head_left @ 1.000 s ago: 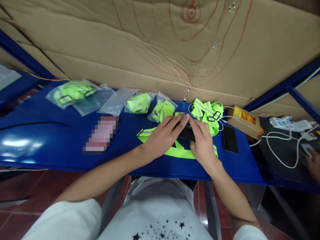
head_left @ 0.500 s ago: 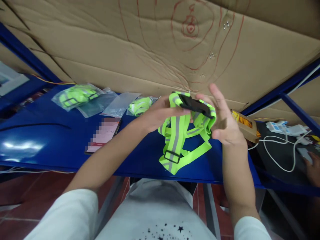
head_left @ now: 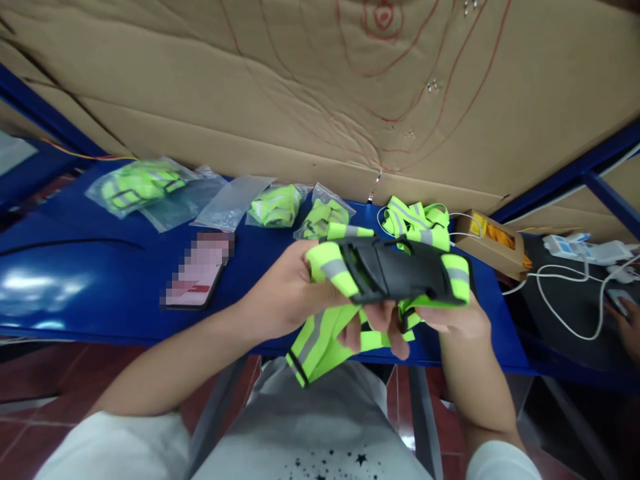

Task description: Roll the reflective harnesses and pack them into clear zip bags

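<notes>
A neon-yellow reflective strap harness [head_left: 320, 340] with grey stripes is bundled between my hands above the blue table. Its large black side-release buckle [head_left: 400, 270] faces up and looks fastened. My left hand [head_left: 290, 293] is closed round the folded straps at the buckle's left end, fingers curled beneath. My right hand [head_left: 457, 317] grips the bundle from below at the right end; the straps hide most of its fingers. One strap loop with a black slider hangs down toward my lap.
Along the cardboard wall [head_left: 200, 133] lie bagged harnesses [head_left: 275, 205], a clear plastic bag [head_left: 230, 203] and a loose harness [head_left: 415, 217]. A phone [head_left: 197, 270] rests on the blue table [head_left: 115, 287] at left. At right are a cardboard box [head_left: 493, 243], white cables and another person's hand [head_left: 627, 327].
The harness has come closer to me and its buckle has turned upward. My right hand, spread half a second ago, has closed on the bundle.
</notes>
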`<state>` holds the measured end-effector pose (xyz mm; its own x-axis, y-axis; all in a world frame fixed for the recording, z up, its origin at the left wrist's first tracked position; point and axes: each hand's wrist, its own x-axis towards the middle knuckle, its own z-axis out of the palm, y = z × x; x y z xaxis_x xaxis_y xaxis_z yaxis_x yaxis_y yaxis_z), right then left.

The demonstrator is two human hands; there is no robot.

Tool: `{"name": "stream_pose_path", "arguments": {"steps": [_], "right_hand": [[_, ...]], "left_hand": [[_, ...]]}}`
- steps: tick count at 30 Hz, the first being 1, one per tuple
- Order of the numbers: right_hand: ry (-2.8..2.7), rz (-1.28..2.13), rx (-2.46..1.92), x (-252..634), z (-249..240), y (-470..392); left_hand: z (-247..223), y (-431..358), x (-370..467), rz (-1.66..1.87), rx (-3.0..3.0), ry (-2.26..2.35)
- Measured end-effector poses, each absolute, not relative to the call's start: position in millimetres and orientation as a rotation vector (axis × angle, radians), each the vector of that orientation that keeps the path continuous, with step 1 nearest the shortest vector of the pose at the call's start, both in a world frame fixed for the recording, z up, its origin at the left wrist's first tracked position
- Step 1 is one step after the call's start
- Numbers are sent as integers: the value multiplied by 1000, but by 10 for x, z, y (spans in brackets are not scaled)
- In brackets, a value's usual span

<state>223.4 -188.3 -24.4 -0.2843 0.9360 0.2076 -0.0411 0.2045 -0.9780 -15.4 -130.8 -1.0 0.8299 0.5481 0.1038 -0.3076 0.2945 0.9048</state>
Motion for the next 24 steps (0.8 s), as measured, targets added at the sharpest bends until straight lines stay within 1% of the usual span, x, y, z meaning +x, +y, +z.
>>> {"name": "stream_pose_path", "arguments": {"steps": [2, 3, 6, 8, 11, 14, 18, 22, 24], "right_hand": [[-1397, 1472, -824, 2137, -173, -1883], [-1301, 1501, -852, 2092, -159, -1854], [-1029, 1331, -1068, 1991, -209, -1734], [-963, 1272, -1126, 1959, -297, -1666], [-1048, 1155, -1163, 1969, -419, -1591], [-1259, 1009, -1161, 2064, -408, -1537], [-1537, 982, -1088, 2248, -189, -1490], [-1633, 688, -1286, 2309, 3, -1442], [-1674, 604, -1295, 2298, 79, -1431]], "left_hand": [[-15, -1325, -93, 761, 1199, 314], [-34, -1308, -45, 825, 1224, 369], [-123, -1206, 120, 922, 1335, 528], [-189, -1135, 215, 960, 1408, 544], [-275, -1058, 306, 1016, 1466, 485], [-347, -997, 350, 1095, 1513, 514], [-436, -916, 382, 1160, 1466, 600], [-468, -896, 417, 1112, 1443, 632], [-441, -912, 423, 1082, 1388, 613]]}}
